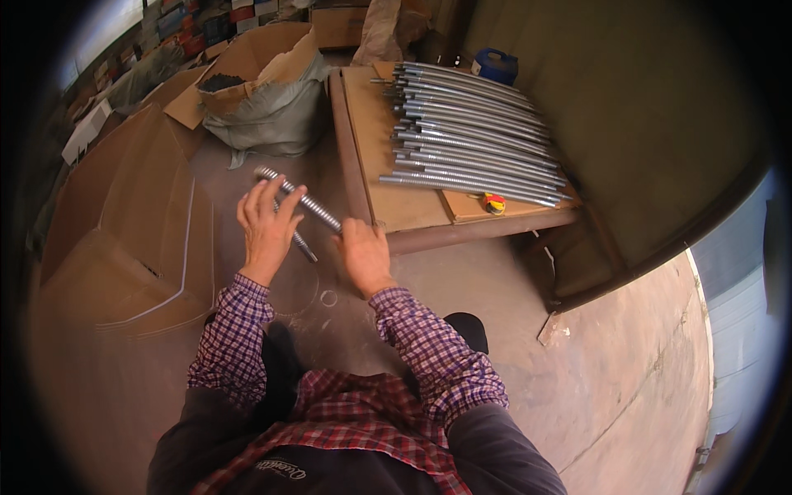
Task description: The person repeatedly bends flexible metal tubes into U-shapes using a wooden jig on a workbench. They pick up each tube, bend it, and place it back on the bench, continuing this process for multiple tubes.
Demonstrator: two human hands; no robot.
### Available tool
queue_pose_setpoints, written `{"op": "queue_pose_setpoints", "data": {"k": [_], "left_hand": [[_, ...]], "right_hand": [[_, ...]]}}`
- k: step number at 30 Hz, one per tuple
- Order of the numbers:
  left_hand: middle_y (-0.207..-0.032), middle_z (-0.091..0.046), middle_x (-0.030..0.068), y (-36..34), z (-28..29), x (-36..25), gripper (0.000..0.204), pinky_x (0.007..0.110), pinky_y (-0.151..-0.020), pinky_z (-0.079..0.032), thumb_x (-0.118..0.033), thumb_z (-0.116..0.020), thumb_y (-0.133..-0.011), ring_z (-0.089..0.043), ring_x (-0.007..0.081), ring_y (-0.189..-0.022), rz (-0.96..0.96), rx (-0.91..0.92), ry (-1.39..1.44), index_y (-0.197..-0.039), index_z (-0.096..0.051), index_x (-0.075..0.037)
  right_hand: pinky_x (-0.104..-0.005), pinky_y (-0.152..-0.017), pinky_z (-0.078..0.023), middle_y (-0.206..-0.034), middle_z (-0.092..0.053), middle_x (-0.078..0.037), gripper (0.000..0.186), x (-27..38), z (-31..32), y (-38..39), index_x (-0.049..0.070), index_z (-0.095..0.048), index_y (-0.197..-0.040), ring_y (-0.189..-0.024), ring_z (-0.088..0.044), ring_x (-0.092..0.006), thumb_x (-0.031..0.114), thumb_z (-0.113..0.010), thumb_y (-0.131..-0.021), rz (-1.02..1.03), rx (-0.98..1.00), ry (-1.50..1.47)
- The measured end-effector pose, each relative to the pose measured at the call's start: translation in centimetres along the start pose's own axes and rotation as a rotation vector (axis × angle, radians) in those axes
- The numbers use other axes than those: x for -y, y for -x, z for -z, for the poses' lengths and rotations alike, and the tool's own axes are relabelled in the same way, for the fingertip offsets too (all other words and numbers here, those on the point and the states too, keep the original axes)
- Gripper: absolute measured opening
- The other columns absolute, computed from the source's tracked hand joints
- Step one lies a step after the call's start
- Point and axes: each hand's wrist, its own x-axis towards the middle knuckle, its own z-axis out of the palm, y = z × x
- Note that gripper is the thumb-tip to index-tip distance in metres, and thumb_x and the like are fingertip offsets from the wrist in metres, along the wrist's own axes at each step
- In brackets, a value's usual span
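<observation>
My left hand point(264, 231) has its fingers curved over a ribbed metal tube point(322, 210) near its upper end. Its lower end is in the grip of my right hand point(363, 256). Below the tube, a second ribbed piece point(304, 246) runs down from behind my left hand; whether it is held too, I cannot tell. Just beyond my hands, several long metal tubes point(462, 132) lie in rows on cardboard atop a brown metal-framed table point(400, 240), beside a yellow and red tape measure point(494, 204).
A sack with an open carton point(272, 124) stands behind my hands. Large cardboard boxes point(132, 239) occupy the left. A blue jug point(495, 70) sits beyond the tubes. An olive panel point(643, 140) with a dark frame is at the right, and piled goods fill the back left.
</observation>
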Motion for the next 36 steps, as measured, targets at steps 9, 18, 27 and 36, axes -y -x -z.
{"op": "queue_pose_setpoints", "data": {"k": [9,18,27,36], "left_hand": [[-0.121,-0.060,0.0092,3.8,-5.6,-1.5,0.044,0.038,-0.098,-0.051,-0.037,-0.052,-0.107,-0.060,0.0206,-0.109,0.966,0.602,2.164,-0.133,-0.049,-0.001],[-0.106,-0.063,0.0095,2.8,-6.8,-3.1,0.046,0.035,-0.082,-0.053,-0.040,-0.056,-0.105,-0.061,0.0222,-0.085,1.231,0.662,1.942,-0.128,-0.054,-0.001],[-0.072,-0.040,-0.0053,2.0,-4.2,-5.3,0.032,0.020,-0.047,-0.036,-0.047,-0.050,-0.105,-0.037,0.0038,-0.054,1.100,0.730,2.218,-0.107,-0.051,-0.015],[-0.062,-0.042,-0.0014,2.3,-1.6,-11.4,0.013,0.025,-0.038,-0.035,-0.014,-0.058,-0.104,-0.041,0.0083,-0.043,1.135,0.500,1.778,-0.100,-0.046,-0.009]], "right_hand": [[-0.0491,-0.074,-0.050,-0.087,-0.070,-0.015,0.035,-7.2,2.4,-1.2,0.011,-0.056,-0.120,-0.085,-0.068,-0.0396,0.040,-0.058,-0.102,-0.252,-0.019,-0.372],[-0.0336,-0.075,-0.049,-0.094,-0.070,-0.009,0.047,-10.3,4.3,-1.6,0.004,-0.064,-0.121,-0.088,-0.065,-0.0178,0.046,-0.048,-0.107,-0.416,0.185,-0.757],[-0.0452,-0.075,-0.052,-0.089,-0.071,-0.021,0.052,-10.5,4.7,-0.7,0.002,-0.060,-0.122,-0.085,-0.069,-0.0368,0.050,-0.052,-0.104,-0.308,0.066,-0.316],[-0.0505,-0.070,-0.049,-0.079,-0.066,-0.024,0.051,-7.0,1.9,-0.2,-0.001,-0.059,-0.097,-0.078,-0.066,-0.0445,0.049,-0.050,-0.105,-0.385,0.066,-0.475]]}}
